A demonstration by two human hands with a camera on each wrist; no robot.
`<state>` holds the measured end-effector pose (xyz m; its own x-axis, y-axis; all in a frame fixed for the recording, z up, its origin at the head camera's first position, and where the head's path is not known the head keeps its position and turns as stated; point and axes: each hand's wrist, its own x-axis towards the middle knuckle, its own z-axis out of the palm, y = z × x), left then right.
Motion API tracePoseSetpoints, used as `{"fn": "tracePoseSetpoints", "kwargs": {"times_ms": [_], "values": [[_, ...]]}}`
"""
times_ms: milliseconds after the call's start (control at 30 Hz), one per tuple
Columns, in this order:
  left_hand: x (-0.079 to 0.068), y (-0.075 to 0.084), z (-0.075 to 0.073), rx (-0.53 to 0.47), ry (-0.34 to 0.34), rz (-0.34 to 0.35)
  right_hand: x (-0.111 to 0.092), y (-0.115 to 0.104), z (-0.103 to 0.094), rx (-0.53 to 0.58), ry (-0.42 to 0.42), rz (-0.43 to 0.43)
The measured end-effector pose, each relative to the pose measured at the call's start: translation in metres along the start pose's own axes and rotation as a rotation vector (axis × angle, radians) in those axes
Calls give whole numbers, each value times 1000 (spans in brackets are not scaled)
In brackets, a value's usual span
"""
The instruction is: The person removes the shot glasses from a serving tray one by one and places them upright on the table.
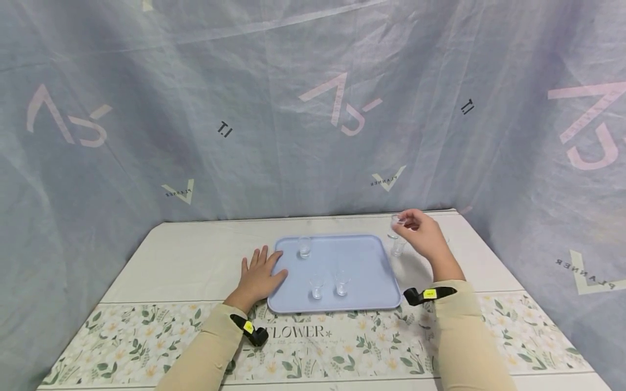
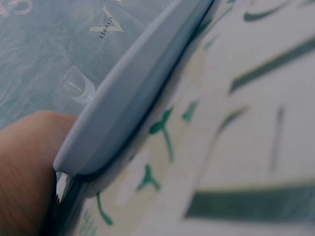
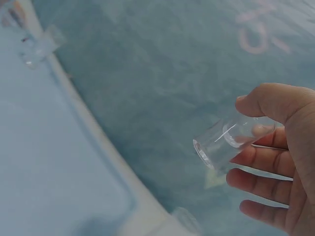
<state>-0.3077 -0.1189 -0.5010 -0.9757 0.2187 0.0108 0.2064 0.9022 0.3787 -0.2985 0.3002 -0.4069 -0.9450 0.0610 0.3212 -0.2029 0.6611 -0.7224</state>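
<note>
My right hand (image 1: pixel 423 236) pinches a small clear shot glass (image 3: pixel 216 142) between thumb and fingers, beyond the tray's right side. Below it, a second shot glass (image 1: pixel 398 248) stands on the table beside the tray. The pale blue tray (image 1: pixel 364 260) bears three more clear glasses: one glass (image 1: pixel 305 248) at its back left, then a glass (image 1: pixel 317 289) and another glass (image 1: pixel 342 285) side by side near the front. With fingers spread, my left hand (image 1: pixel 259 279) rests at the tray's left edge, its thumb over the rim.
A white table cover (image 1: pixel 195 255) with a floral band (image 1: pixel 146 342) along the front lies under the tray. Grey-blue printed curtains (image 1: pixel 274 136) hang behind the table and at both sides. A faint clear rim shows just right of my right wrist, too indistinct to identify.
</note>
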Motion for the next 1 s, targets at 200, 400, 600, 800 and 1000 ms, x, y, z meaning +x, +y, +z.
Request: {"fn": "tracePoseSetpoints", "kwargs": {"times_ms": [200,400,600,800,1000], "values": [[1,-3,4,-27,11,16,-9,6,-27,-43,100,46],[3,-7,8,-39,21,28,-25,25,-49,-96,150,86],[2,-8,6,-32,15,24,-39,56,-66,-171,136,98],[1,-6,2,-30,20,18,-41,76,-75,-262,57,132],[0,-4,2,-21,19,19,-43,99,-69,-293,-46,176]]}}
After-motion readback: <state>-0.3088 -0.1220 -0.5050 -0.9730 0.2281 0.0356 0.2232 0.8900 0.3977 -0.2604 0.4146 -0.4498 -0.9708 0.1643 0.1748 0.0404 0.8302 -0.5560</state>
